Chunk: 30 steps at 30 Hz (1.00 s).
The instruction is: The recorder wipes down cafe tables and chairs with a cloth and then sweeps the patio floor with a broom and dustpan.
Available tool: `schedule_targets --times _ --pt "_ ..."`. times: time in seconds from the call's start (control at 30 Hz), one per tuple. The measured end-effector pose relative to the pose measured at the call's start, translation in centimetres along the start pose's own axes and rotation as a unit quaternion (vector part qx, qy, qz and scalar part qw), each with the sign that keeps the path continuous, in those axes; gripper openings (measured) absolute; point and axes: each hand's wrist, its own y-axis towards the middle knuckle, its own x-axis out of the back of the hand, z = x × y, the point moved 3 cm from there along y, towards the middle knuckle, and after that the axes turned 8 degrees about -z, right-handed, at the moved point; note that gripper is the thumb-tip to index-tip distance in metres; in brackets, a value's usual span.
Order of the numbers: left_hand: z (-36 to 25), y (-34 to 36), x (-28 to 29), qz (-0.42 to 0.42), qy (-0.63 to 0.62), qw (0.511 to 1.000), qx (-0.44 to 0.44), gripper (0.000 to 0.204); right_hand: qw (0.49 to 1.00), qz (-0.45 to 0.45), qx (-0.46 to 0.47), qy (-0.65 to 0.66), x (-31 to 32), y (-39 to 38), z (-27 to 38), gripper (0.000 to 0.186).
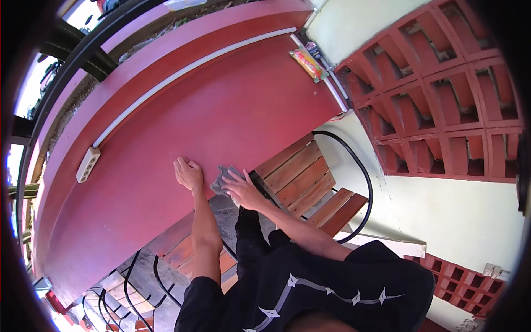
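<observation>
- Grey, crumpled cloth (219, 181) lies at the near edge of the smooth red surface (166, 122), under the right hand (243, 191), fingers spread; whether they grip or merely press, I cannot tell.
- Left hand (188, 174), loosely half-curled and empty, rests near the cloth.
- White oblong socket strip (88, 165) lies farther left.

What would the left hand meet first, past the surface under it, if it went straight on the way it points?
Across the red tabletop, the left hand would probably meet the long white strip along the far side first, though its height is unclear.
</observation>
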Motion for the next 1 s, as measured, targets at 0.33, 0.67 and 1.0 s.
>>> schedule_targets --times 0.33,0.67,1.0 --pt "-1.8 -16.7 7.6 0.259 -0.298 0.912 0.109 0.012 0.523 -0.137 -0.509 0.67 5.1 -30.5 -8.2 0.034" --pt "-15.2 -42.1 28.0 0.66 -0.364 0.646 0.123 0.028 0.569 -0.142 -0.337 0.737 15.8 -41.0 -3.4 0.035" --pt "-15.1 -46.2 35.0 0.519 -0.629 0.5 0.291 0.049 0.719 -0.098 -0.3 0.619 15.8 -44.7 0.3 0.031"
